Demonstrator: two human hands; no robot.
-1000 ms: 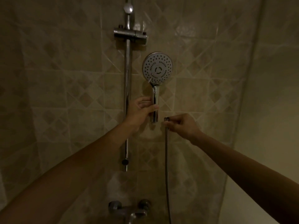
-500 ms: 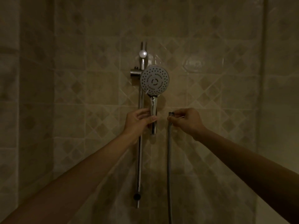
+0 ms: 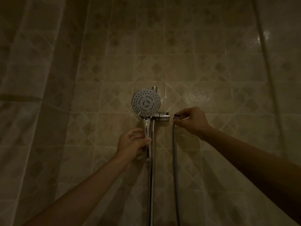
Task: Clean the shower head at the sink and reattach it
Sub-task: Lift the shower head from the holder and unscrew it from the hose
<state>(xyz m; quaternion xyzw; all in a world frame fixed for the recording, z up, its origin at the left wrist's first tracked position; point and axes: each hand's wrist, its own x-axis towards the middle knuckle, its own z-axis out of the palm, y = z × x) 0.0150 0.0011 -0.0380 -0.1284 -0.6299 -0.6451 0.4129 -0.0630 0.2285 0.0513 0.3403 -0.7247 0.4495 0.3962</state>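
Observation:
The shower head (image 3: 146, 102) is round and pale with a chrome handle, held upright in front of the tiled wall. My left hand (image 3: 132, 143) grips the handle low down. The grey metal hose (image 3: 175, 154) hangs straight down to the right of it, detached from the handle. My right hand (image 3: 191, 121) pinches the hose's top end with its dark nut. A chrome slide rail (image 3: 153, 176) runs vertically just behind the handle, and its holder bracket (image 3: 162, 118) sits between the shower head and the hose end.
Beige tiles with a diamond pattern cover the wall (image 3: 211, 70). A pale shower curtain (image 3: 35, 95) hangs on the left. A wall corner runs down the right side (image 3: 267, 62). The light is dim.
The view has tilted upward, so the rail and bracket sit lower in frame. Both hands have risen toward the bracket; the shower head now lies left of the rail, and my right hand has lifted the hose end beside the bracket.

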